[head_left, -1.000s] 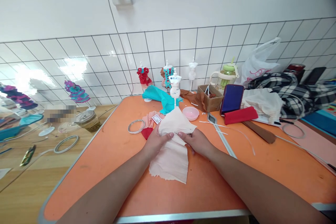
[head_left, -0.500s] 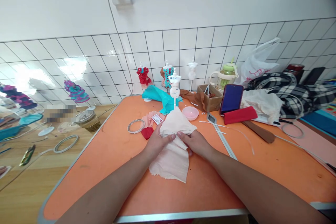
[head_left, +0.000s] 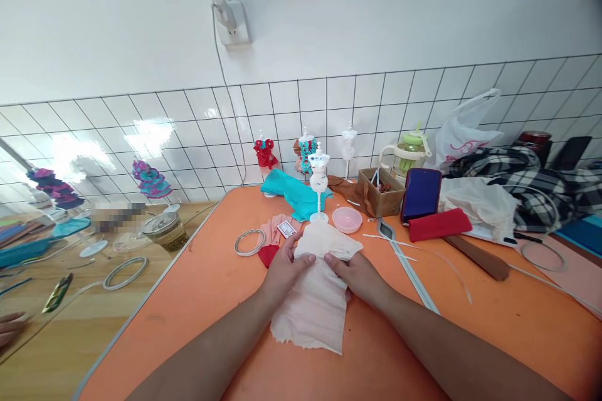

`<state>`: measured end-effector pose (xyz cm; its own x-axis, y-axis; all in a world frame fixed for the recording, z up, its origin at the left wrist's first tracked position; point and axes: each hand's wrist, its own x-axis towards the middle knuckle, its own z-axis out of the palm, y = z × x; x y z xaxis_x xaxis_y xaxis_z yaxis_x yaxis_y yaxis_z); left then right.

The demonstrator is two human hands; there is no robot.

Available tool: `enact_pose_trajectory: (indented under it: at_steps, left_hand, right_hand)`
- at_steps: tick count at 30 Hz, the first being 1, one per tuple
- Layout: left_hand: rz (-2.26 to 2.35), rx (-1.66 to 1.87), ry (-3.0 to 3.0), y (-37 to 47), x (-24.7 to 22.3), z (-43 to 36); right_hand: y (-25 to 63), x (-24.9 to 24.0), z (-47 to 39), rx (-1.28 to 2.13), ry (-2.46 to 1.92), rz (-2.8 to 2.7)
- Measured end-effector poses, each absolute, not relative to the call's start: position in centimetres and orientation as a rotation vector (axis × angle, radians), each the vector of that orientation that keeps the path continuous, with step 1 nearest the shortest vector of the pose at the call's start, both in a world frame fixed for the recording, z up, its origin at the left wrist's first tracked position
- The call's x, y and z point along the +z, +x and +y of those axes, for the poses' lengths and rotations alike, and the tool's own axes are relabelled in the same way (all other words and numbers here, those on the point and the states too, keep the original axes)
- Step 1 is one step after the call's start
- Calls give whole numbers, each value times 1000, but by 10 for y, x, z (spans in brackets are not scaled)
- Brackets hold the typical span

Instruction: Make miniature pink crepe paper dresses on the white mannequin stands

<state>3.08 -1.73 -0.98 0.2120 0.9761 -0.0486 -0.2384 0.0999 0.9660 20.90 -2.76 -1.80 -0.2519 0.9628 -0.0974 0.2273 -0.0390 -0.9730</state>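
Head view: left hand (head_left: 288,266) and right hand (head_left: 353,272) both pinch the pale cloth (head_left: 317,301), held over the orange table (head_left: 188,332), just in front of the white mannequin (head_left: 319,178)

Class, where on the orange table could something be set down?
Bare: left, between the tape roll, left arm and table edge; right, between the brown strip and right arm. Crowded: the back, with mannequins, box and phone.
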Motion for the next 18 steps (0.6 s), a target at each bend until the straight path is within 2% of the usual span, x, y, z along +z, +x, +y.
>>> enact_pose_trajectory:
  at_steps: [18]
  left_hand:
    - [895,1101,1028,33,-11,-19]
  right_hand:
    - [209,-20,-25,1383,-1302,-1531]
